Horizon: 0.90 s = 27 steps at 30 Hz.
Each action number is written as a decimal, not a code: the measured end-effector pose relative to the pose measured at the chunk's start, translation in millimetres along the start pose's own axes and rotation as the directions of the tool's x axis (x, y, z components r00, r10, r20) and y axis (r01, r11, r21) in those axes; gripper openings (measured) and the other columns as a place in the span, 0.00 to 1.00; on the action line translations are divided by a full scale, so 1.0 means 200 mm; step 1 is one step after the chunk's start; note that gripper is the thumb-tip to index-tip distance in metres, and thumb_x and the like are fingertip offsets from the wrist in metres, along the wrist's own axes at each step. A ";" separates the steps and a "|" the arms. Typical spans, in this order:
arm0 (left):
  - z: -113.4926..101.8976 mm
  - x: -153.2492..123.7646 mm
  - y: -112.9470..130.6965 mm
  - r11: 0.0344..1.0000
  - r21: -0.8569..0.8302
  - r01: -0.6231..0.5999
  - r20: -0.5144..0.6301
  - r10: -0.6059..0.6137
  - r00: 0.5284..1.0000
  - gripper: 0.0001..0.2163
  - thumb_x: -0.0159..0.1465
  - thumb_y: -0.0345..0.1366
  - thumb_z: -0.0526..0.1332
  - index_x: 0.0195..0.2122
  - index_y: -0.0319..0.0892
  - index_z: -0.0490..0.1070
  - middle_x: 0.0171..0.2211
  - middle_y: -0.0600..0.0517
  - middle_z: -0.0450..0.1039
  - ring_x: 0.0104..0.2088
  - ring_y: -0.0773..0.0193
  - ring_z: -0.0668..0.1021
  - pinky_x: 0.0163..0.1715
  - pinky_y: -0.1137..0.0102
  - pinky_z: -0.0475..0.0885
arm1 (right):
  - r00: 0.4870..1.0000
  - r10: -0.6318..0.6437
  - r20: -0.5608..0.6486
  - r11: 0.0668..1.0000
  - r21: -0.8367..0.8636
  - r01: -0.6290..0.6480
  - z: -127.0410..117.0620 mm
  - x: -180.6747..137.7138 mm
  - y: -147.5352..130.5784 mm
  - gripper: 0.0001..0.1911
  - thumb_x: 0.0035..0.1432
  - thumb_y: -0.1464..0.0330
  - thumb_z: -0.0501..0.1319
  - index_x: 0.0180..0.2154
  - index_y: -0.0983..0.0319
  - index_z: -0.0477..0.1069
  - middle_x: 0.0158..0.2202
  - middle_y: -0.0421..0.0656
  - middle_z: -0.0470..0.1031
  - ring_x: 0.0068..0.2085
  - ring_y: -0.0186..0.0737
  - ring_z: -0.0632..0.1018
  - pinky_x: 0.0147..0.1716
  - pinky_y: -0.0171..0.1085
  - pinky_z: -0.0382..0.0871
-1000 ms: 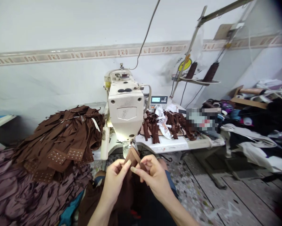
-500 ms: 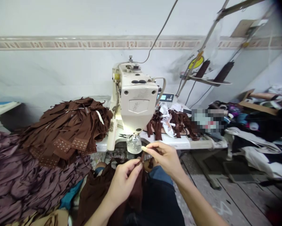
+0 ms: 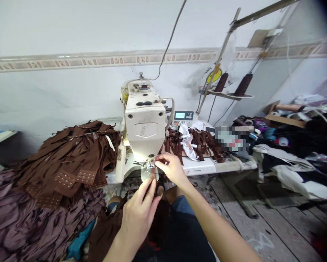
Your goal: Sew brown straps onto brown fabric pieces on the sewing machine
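In front of me stands a white sewing machine (image 3: 145, 129), its needle area lit. A narrow brown fabric strap (image 3: 152, 172) runs up to the presser foot, over a clear plastic guard (image 3: 145, 171). My left hand (image 3: 140, 205) pinches the near end of the strap, just below the guard. My right hand (image 3: 172, 168) is closed at the strap's far part beside the presser foot, its fingertips partly hiding the cloth. Brown garment fabric (image 3: 106, 233) hangs over my lap, beneath my left arm.
Left of the machine lies a heap of brown pieces (image 3: 70, 153) with metal hooks or eyelets, above mauve fabric (image 3: 13, 214). Brown straps (image 3: 204, 143) lie right of the machine by a control panel (image 3: 183, 115). Thread cones (image 3: 243, 84) sit on a stand.
Both hands have moved forward and slightly left, bringing the strap up to the presser foot. The view has turned a little, so the machine appears farther left.
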State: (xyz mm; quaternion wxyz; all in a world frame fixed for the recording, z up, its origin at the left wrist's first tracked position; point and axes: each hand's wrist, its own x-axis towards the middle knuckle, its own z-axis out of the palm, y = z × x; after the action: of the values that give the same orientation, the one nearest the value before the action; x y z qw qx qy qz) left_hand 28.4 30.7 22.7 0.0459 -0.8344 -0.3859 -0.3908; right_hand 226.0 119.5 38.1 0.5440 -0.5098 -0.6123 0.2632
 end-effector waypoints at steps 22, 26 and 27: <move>0.05 0.08 0.01 0.989 -0.002 0.145 0.093 -0.144 0.985 0.24 0.76 0.37 0.60 0.72 0.47 0.64 0.66 0.39 0.73 0.54 0.49 0.85 0.47 0.64 0.85 | 0.990 0.118 -0.079 0.990 0.093 -0.110 0.07 0.08 0.09 0.12 0.56 0.58 0.69 0.33 0.61 0.80 0.31 0.44 0.82 0.33 0.45 0.79 0.36 0.39 0.73; 0.01 -0.03 -0.04 0.964 -0.162 0.209 0.022 -0.208 0.978 0.23 0.78 0.33 0.56 0.73 0.49 0.62 0.66 0.42 0.74 0.62 0.53 0.81 0.57 0.64 0.81 | 0.963 0.218 -0.156 0.963 0.197 -0.186 0.07 -0.11 0.11 0.24 0.64 0.46 0.65 0.38 0.61 0.80 0.32 0.44 0.81 0.33 0.44 0.79 0.34 0.38 0.73; 0.00 -0.08 -0.06 0.955 -0.172 0.242 -0.011 -0.247 0.969 0.23 0.78 0.32 0.54 0.73 0.48 0.61 0.63 0.42 0.76 0.61 0.54 0.81 0.57 0.64 0.81 | 0.956 0.247 -0.157 0.952 0.226 -0.209 0.07 -0.17 0.11 0.25 0.65 0.45 0.65 0.38 0.60 0.80 0.33 0.43 0.81 0.34 0.44 0.79 0.35 0.39 0.74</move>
State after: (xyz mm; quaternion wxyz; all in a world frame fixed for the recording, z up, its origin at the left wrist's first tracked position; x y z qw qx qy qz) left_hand 14.7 29.2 9.7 -0.0678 -0.7747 -0.4506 -0.4384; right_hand 217.1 99.0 1.2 0.6139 -0.5401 -0.4657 0.3385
